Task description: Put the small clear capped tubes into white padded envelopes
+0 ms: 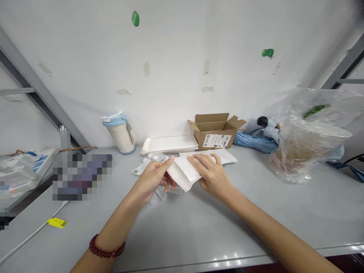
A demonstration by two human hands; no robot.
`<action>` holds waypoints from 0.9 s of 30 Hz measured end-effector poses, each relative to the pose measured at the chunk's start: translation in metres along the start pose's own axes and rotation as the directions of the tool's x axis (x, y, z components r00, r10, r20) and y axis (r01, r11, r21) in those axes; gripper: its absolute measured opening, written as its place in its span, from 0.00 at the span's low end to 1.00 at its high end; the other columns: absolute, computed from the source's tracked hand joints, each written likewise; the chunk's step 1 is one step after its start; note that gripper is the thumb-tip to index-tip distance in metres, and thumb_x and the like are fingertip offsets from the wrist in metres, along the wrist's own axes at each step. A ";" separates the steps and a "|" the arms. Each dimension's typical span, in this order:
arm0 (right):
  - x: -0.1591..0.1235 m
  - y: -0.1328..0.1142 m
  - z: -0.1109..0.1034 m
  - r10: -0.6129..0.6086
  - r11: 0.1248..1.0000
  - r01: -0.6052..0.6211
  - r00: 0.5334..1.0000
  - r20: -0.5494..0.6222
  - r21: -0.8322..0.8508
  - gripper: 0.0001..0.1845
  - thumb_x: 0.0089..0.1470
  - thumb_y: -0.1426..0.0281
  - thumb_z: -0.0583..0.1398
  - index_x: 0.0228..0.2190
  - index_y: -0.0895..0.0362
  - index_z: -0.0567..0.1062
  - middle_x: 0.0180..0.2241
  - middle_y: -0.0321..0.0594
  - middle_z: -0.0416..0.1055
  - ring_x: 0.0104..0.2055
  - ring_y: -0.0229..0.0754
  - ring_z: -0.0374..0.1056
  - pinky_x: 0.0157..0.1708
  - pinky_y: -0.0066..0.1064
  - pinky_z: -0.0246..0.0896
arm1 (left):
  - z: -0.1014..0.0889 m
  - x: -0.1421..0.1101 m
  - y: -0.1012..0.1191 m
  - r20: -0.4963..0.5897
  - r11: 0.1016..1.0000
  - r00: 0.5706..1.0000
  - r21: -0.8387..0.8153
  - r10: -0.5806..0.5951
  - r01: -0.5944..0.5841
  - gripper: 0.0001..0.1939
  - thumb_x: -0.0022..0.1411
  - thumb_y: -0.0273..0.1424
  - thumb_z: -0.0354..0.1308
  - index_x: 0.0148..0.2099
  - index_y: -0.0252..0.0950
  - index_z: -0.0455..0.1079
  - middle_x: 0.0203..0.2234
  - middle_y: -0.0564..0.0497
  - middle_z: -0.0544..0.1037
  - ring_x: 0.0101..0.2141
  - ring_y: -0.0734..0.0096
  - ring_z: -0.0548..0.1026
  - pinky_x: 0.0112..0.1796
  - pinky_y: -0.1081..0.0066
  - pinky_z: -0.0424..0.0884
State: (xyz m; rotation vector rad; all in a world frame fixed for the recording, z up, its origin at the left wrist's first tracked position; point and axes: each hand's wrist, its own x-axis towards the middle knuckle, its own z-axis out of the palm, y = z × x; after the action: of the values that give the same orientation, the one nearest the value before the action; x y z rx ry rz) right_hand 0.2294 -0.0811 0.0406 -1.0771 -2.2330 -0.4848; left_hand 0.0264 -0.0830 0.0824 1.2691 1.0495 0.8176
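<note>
Between my two hands is a white padded envelope, held tilted just above the grey table. My left hand grips its left end, thumb on top and fingers curled beneath. Over the right part, my right hand wraps its fingers across the top face. Behind the left hand lie small white plastic pieces, and below the envelope are several clear pieces. Another white envelope lies flat just past my right hand. A stack of white envelopes rests against the wall.
An open cardboard box with a label stands at the back. To the left are a blue-and-white tumbler, a blurred-out object with a white cable, and a white device. On the right sit blue cloth and a plastic-wrapped container.
</note>
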 end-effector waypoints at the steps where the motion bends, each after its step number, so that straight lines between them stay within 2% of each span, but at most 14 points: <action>1: 0.000 0.000 0.000 -0.002 1.000 0.002 1.000 0.005 -0.006 0.31 0.44 0.82 0.51 0.52 0.59 0.65 0.46 0.51 0.68 0.48 0.50 0.63 0.47 0.46 0.48 | 0.001 -0.001 0.001 -0.008 0.999 1.000 -0.016 0.027 -0.028 0.25 0.57 0.49 0.52 0.24 0.30 0.69 0.17 0.47 0.72 0.19 0.71 0.70 0.17 0.75 0.62; 4: 0.000 0.001 0.001 -0.018 1.000 0.018 1.000 0.009 -0.021 0.30 0.42 0.83 0.52 0.50 0.59 0.67 0.46 0.51 0.68 0.48 0.51 0.62 0.47 0.46 0.47 | 0.003 -0.002 0.004 -0.051 0.987 0.986 -0.011 0.158 -0.159 0.20 0.58 0.45 0.53 0.30 0.32 0.71 0.24 0.47 0.74 0.26 0.69 0.73 0.23 0.74 0.67; 6: 0.001 0.002 -0.001 -0.020 0.999 0.020 1.000 -0.004 -0.031 0.28 0.42 0.82 0.52 0.48 0.60 0.68 0.44 0.51 0.68 0.47 0.51 0.62 0.47 0.46 0.47 | 0.006 -0.003 0.004 -0.089 0.960 0.961 0.131 0.261 -0.248 0.15 0.57 0.41 0.55 0.36 0.34 0.72 0.31 0.47 0.75 0.34 0.66 0.73 0.29 0.72 0.69; 8: 0.002 0.002 -0.005 -0.007 0.999 0.006 1.000 -0.019 -0.052 0.23 0.44 0.81 0.53 0.44 0.59 0.70 0.40 0.50 0.67 0.44 0.49 0.62 0.45 0.44 0.48 | 0.011 -0.002 0.000 -0.102 0.884 0.919 0.331 0.381 -0.330 0.11 0.57 0.36 0.56 0.40 0.36 0.71 0.38 0.47 0.74 0.41 0.64 0.71 0.34 0.71 0.70; 10: 0.004 0.002 -0.010 0.011 0.996 -0.014 0.999 -0.032 -0.089 0.18 0.48 0.80 0.53 0.42 0.58 0.71 0.37 0.47 0.67 0.40 0.46 0.62 0.43 0.42 0.50 | 0.015 -0.001 -0.006 -0.055 0.775 0.872 0.489 0.486 -0.401 0.12 0.57 0.31 0.54 0.45 0.39 0.70 0.43 0.47 0.71 0.44 0.63 0.69 0.37 0.69 0.69; 12: 0.006 0.003 -0.015 0.004 0.992 -0.010 0.999 -0.049 -0.127 0.14 0.53 0.78 0.53 0.41 0.57 0.71 0.35 0.45 0.67 0.37 0.44 0.62 0.42 0.40 0.49 | 0.019 0.000 -0.013 0.005 0.678 0.836 0.582 0.548 -0.448 0.15 0.57 0.29 0.53 0.48 0.42 0.69 0.47 0.46 0.68 0.46 0.62 0.68 0.37 0.68 0.68; 14: 0.007 0.003 -0.019 -0.030 0.989 0.019 0.997 -0.078 -0.145 0.09 0.57 0.73 0.54 0.40 0.57 0.71 0.32 0.42 0.69 0.34 0.41 0.62 0.42 0.39 0.48 | 0.022 0.003 -0.017 0.018 0.631 0.823 0.632 0.567 -0.449 0.14 0.59 0.30 0.51 0.47 0.42 0.69 0.48 0.47 0.68 0.45 0.62 0.68 0.36 0.68 0.67; 16: 0.007 0.003 -0.021 -0.064 0.989 0.049 0.993 -0.104 -0.136 0.09 0.58 0.66 0.55 0.37 0.58 0.71 0.29 0.40 0.70 0.32 0.40 0.63 0.43 0.39 0.47 | 0.025 0.004 -0.020 -0.002 0.647 0.843 0.642 0.537 -0.410 0.10 0.60 0.32 0.51 0.41 0.40 0.71 0.42 0.47 0.72 0.39 0.63 0.69 0.32 0.70 0.66; 18: 0.007 0.005 -0.020 -0.067 0.992 0.053 0.990 -0.121 -0.117 0.15 0.58 0.59 0.54 0.31 0.58 0.71 0.25 0.39 0.70 0.29 0.40 0.63 0.43 0.38 0.47 | 0.029 0.004 -0.021 -0.014 0.727 0.898 0.594 0.439 -0.346 0.11 0.61 0.36 0.50 0.33 0.37 0.70 0.29 0.50 0.73 0.30 0.68 0.69 0.27 0.71 0.63; 20: 0.007 0.008 -0.018 -0.042 0.994 0.031 0.993 -0.113 -0.105 0.21 0.58 0.55 0.52 0.25 0.58 0.70 0.20 0.37 0.68 0.24 0.39 0.62 0.40 0.36 0.49 | 0.035 0.004 -0.021 0.012 0.827 0.949 0.487 0.314 -0.279 0.14 0.60 0.39 0.51 0.29 0.36 0.68 0.22 0.54 0.69 0.23 0.72 0.66 0.25 0.72 0.61; 23: 0.005 0.013 -0.012 0.003 0.996 -0.006 1.000 -0.024 -0.094 0.27 0.59 0.52 0.48 0.19 0.57 0.66 0.14 0.37 0.65 0.18 0.37 0.58 0.32 0.32 0.48 | 0.044 0.003 -0.024 0.053 0.919 0.979 0.339 0.197 -0.203 0.12 0.59 0.39 0.53 0.34 0.35 0.68 0.19 0.56 0.68 0.21 0.73 0.67 0.26 0.73 0.63; 27: 0.005 0.014 -0.007 0.061 0.997 -0.051 0.985 0.164 -0.066 0.29 0.60 0.52 0.44 0.20 0.58 0.67 0.14 0.38 0.67 0.16 0.36 0.58 0.30 0.30 0.46 | 0.051 0.004 -0.031 0.050 0.950 0.994 0.292 0.099 -0.109 0.17 0.58 0.40 0.53 0.45 0.34 0.66 0.17 0.57 0.68 0.19 0.70 0.69 0.26 0.70 0.64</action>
State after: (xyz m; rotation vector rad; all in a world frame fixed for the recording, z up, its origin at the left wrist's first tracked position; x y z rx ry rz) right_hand 0.2412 -0.0739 0.0499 -1.2496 -2.3375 -0.4573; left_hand 0.0732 -0.1016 0.0503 1.5969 1.1133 0.7331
